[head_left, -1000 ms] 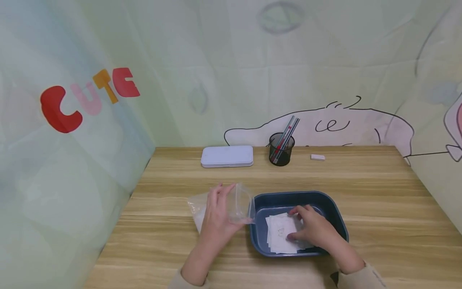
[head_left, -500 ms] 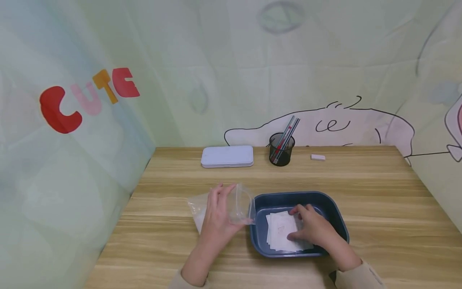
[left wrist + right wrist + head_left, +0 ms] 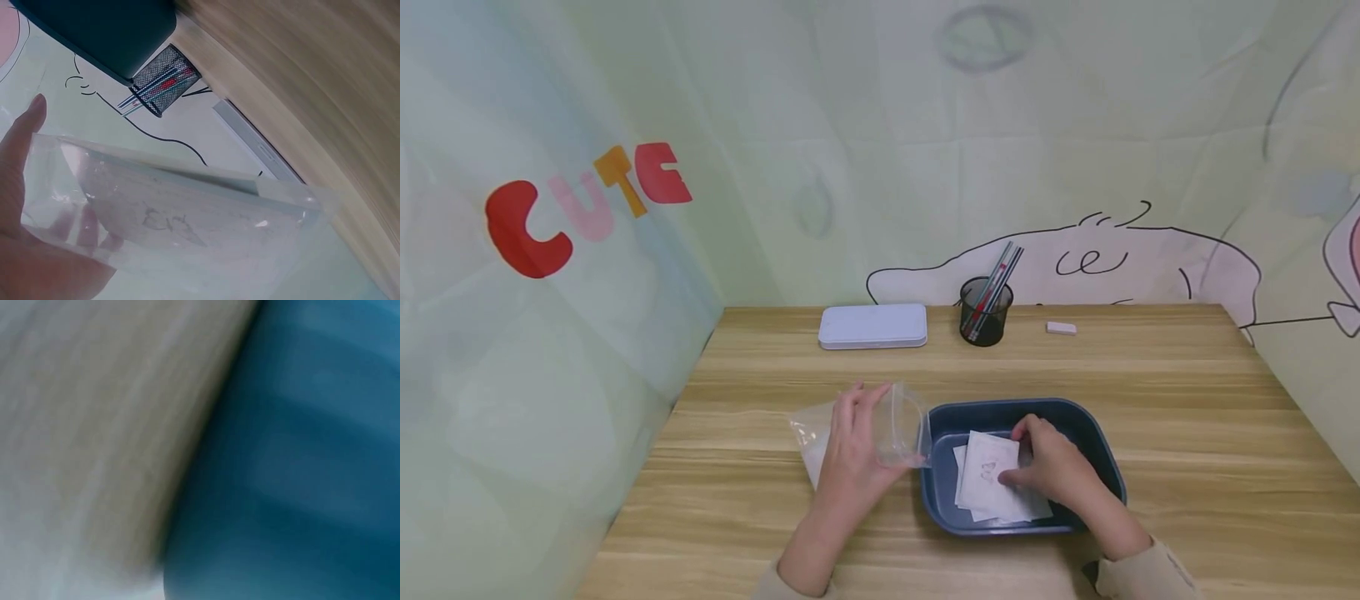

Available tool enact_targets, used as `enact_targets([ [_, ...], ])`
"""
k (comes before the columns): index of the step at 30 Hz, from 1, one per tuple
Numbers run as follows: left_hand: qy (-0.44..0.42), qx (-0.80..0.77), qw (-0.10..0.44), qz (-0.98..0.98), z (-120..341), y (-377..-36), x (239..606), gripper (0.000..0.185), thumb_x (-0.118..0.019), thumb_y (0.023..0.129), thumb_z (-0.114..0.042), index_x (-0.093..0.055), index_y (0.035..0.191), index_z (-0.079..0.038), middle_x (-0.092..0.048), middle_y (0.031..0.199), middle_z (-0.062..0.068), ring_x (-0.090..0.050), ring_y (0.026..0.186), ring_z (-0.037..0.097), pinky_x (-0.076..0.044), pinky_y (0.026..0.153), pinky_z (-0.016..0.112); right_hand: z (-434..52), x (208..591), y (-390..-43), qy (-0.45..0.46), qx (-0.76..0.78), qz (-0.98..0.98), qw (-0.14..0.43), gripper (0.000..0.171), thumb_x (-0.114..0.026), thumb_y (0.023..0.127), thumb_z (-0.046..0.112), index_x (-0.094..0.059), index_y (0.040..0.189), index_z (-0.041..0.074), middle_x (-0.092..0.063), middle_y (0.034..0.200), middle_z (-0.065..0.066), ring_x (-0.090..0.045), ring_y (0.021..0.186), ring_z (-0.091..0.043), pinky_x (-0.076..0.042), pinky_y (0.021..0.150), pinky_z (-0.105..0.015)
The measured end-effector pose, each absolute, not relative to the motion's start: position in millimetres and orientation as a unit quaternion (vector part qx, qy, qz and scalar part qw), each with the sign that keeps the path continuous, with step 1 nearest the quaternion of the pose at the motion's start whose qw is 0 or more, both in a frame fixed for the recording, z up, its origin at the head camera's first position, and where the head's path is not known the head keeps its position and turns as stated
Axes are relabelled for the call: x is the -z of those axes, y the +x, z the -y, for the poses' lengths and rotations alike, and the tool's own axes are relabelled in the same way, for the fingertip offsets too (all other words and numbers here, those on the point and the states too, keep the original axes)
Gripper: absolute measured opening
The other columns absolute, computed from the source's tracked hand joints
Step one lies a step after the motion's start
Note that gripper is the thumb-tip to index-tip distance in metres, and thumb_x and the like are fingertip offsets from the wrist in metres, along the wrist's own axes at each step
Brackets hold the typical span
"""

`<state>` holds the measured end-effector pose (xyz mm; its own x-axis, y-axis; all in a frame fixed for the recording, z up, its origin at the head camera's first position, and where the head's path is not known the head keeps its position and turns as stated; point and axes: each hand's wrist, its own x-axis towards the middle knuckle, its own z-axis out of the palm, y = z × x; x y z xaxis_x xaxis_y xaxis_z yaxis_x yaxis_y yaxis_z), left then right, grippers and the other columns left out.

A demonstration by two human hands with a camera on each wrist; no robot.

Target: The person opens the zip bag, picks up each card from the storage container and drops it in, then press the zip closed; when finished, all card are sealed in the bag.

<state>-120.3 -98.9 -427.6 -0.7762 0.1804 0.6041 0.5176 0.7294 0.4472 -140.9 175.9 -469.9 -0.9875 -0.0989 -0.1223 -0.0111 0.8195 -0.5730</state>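
My left hand (image 3: 854,454) holds a clear plastic zip bag (image 3: 891,427) with its mouth open toward the tray; in the left wrist view the bag (image 3: 181,212) fills the lower frame with my fingers (image 3: 25,137) behind it. A dark blue tray (image 3: 1086,425) lies right of the bag and holds several white paper cards (image 3: 977,496). My right hand (image 3: 1051,468) is inside the tray and pinches the top card (image 3: 990,468), lifting its edge. The right wrist view is a blur of blue tray wall (image 3: 294,469) and wooden table (image 3: 106,425).
At the back of the wooden table (image 3: 1187,417) lie a white flat case (image 3: 872,325), a black mesh pen cup (image 3: 984,312) with pens, and a small white eraser (image 3: 1061,328). Fabric walls close in on the left, back and right.
My right hand has gone from resting on the card pile to pinching the top card and tilting it up. The left hand and bag have stayed still.
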Motion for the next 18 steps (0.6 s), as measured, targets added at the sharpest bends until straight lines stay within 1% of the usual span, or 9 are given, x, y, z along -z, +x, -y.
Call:
enact_targets([
  [4,-0.197,0.310,0.269,0.890,100,-120,428,0.105,-0.092,0.051,-0.043,-0.045,0.136,-0.005,-0.042,0.124,0.016,-0.038,0.128,0.035,-0.030,0.109,0.040,-177,465,-138,-0.022,0.321,-0.946,0.050,0.044,-0.088,0.069,0.025,-0.058,0.098,0.011,-0.056,0.081,-0.001,-0.050,0.069,-0.018,-0.043,0.058,-0.031],
  [7,-0.198,0.307,0.273,0.890,100,-121,428,0.105,-0.092,0.051,-0.044,-0.045,0.136,-0.004,-0.043,0.123,0.016,-0.039,0.127,0.036,-0.030,0.109,0.040,-178,460,-135,-0.022,0.334,-0.942,0.022,0.031,-0.084,0.074,0.024,-0.061,0.093,0.012,-0.057,0.076,0.002,-0.049,0.064,-0.016,-0.041,0.054,-0.029],
  [9,-0.198,0.306,0.275,0.890,99,-121,429,0.104,-0.092,0.051,-0.043,-0.046,0.136,-0.004,-0.043,0.123,0.016,-0.039,0.126,0.036,-0.030,0.109,0.040,-179,456,-134,-0.027,0.339,-0.940,0.005,0.023,-0.081,0.077,0.023,-0.064,0.089,0.013,-0.058,0.074,0.003,-0.050,0.064,-0.015,-0.042,0.053,-0.029],
  [12,-0.198,0.304,0.278,0.889,99,-121,429,0.104,-0.093,0.050,-0.042,-0.046,0.135,-0.004,-0.043,0.123,0.015,-0.040,0.126,0.037,-0.032,0.108,0.041,-181,450,-132,-0.036,0.351,-0.936,-0.011,0.016,-0.079,0.080,0.021,-0.066,0.086,0.014,-0.059,0.073,0.004,-0.052,0.064,-0.014,-0.045,0.055,-0.028],
  [16,-0.197,0.301,0.281,0.890,98,-120,429,0.105,-0.094,0.048,-0.042,-0.047,0.135,-0.004,-0.044,0.123,0.015,-0.040,0.126,0.037,-0.033,0.108,0.042,-182,441,-129,-0.050,0.373,-0.926,-0.032,0.013,-0.078,0.081,0.019,-0.067,0.084,0.014,-0.061,0.072,0.005,-0.055,0.065,-0.013,-0.049,0.057,-0.026],
  [18,-0.196,0.300,0.281,0.890,98,-120,429,0.106,-0.094,0.048,-0.042,-0.047,0.134,-0.004,-0.044,0.123,0.015,-0.040,0.126,0.037,-0.033,0.107,0.042,-183,437,-127,-0.054,0.393,-0.917,-0.044,0.012,-0.078,0.081,0.017,-0.067,0.083,0.014,-0.063,0.072,0.005,-0.054,0.063,-0.014,-0.049,0.056,-0.025],
])
